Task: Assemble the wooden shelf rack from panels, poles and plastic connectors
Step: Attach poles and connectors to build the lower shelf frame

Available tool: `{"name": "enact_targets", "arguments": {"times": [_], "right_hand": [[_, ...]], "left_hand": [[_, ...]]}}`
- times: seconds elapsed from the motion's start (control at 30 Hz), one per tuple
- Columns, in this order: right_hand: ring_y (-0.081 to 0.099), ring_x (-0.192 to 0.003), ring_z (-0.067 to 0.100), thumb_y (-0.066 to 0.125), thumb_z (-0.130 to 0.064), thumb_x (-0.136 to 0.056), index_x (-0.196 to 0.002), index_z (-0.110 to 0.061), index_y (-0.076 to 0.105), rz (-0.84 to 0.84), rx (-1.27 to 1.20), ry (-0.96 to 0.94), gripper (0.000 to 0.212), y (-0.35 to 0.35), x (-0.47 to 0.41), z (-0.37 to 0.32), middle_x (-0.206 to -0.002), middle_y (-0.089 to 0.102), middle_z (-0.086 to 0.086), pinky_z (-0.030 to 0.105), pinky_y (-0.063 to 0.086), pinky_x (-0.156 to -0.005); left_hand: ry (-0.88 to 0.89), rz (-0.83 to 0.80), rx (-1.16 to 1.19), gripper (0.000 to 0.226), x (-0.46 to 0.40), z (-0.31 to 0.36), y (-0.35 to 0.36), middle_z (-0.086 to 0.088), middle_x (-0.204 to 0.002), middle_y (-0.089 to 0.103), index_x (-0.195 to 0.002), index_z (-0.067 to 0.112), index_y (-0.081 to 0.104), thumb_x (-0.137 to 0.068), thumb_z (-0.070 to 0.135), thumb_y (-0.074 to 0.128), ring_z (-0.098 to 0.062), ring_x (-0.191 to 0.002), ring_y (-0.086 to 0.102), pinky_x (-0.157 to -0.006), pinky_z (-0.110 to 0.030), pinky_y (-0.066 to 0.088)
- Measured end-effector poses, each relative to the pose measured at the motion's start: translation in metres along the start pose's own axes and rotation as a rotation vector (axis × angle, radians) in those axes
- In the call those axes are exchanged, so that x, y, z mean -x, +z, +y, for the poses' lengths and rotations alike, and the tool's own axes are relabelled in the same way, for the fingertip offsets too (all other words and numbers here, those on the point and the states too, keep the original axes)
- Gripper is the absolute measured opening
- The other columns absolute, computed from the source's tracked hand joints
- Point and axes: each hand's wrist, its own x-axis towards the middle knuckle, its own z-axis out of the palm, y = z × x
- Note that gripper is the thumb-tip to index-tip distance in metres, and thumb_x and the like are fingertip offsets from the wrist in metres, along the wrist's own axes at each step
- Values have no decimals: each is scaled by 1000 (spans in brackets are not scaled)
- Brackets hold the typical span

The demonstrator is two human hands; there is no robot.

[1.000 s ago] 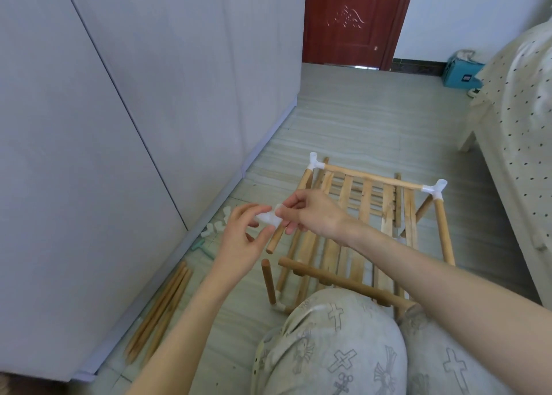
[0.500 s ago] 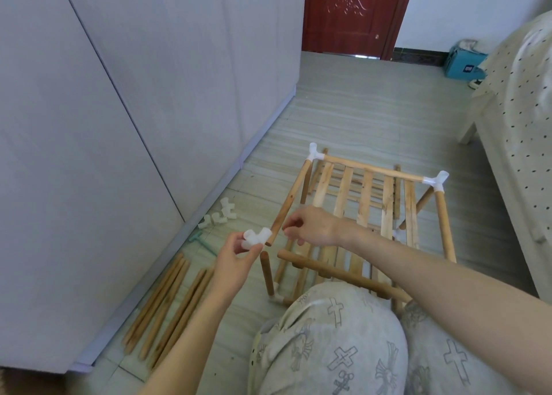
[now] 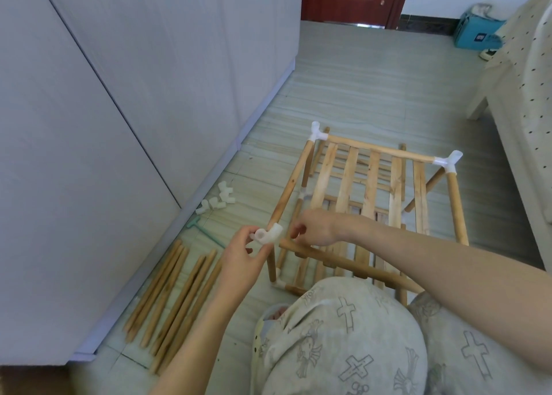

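The half-built wooden rack (image 3: 370, 182) stands on the floor in front of my knees, with slatted panels and white corner connectors at its far corners. My left hand (image 3: 242, 257) pinches a white plastic connector (image 3: 267, 235), which sits at the near end of the rack's upper left pole (image 3: 291, 185), above a short upright pole (image 3: 271, 264). My right hand (image 3: 316, 227) is just right of the connector, with its fingers curled round the left end of the near rail (image 3: 343, 263).
Several loose poles (image 3: 176, 299) lie on the floor along the grey wardrobe (image 3: 119, 96) at the left. Spare white connectors (image 3: 219, 200) and a green tool (image 3: 203, 230) lie beyond them. A bed (image 3: 525, 102) stands at the right, with a blue box (image 3: 478, 33) near the red door.
Both hands held the connector a second ago. My right hand let it go and dropped to the near rail. My left hand carried it down to the left pole's end.
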Motion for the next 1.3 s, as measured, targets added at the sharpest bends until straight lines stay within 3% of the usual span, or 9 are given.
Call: {"name": "enact_targets", "arguments": {"times": [0.23,0.37,0.43,0.6,0.83,0.97,1.07,1.2,1.3], "right_hand": [[48,-121,21,48,-21,-96,-133,-12,51,11,12,-4,37,1,-5,4,-133,53,5,29,39,-97],[49,-118,20,48,-30,-96,-132,-14,51,4,19,-33,40,2,-3,5,-130,54,4,29,39,-95],[53,-111,19,51,-31,-94,-129,-16,55,-18,35,-48,38,4,-3,5,-125,57,3,31,43,-95],[54,-100,16,53,-25,-93,-124,-16,59,-52,63,-54,32,7,-4,7,-114,60,1,29,45,-86],[55,-105,19,49,-23,-95,-123,-14,59,-54,84,-49,31,8,-6,9,-119,60,4,31,47,-90],[48,-120,25,42,-18,-98,-141,-15,38,139,120,-83,44,7,-15,9,-136,47,9,33,40,-98],[41,-124,26,43,-9,-95,-148,-25,22,266,306,-160,59,3,-25,11,-145,30,7,35,45,-93],[41,-129,25,43,-8,-95,-149,-31,14,162,480,-196,65,7,-44,6,-158,4,-2,31,47,-84],[48,-123,26,45,-7,-95,-146,-24,26,102,467,-204,57,10,-54,2,-156,14,1,36,48,-91]], "left_hand": [[6,13,-18,27,-2,-1,6,25,-102,53,-106,33,49,-85,29,66,11,-93,50,-76,-14,40],[-15,29,87,18,-5,-2,5,19,-127,47,-102,23,58,-86,19,65,-2,-107,54,-88,-22,45],[-28,11,214,22,-3,-2,1,18,-130,48,-107,20,61,-87,10,63,-3,-108,58,-87,-18,48],[13,-48,273,30,3,2,-7,14,-100,70,-111,21,63,-90,1,55,1,-94,65,-74,-9,48],[-21,-29,263,23,9,0,-3,6,-99,70,-102,25,63,-91,5,55,-4,-93,66,-81,-19,52],[-41,-46,211,21,9,-1,0,6,-101,69,-102,27,60,-92,8,54,-3,-98,65,-82,-20,52],[-46,-32,204,18,10,-2,-1,2,-103,68,-106,18,58,-93,8,53,-6,-98,65,-84,-23,52],[-13,-47,135,15,13,-3,0,2,-99,68,-108,14,55,-94,10,51,0,-89,65,-70,-12,48],[13,-51,89,14,15,-3,0,1,-87,67,-108,13,53,-95,9,50,7,-61,58,-51,-7,38]]}}
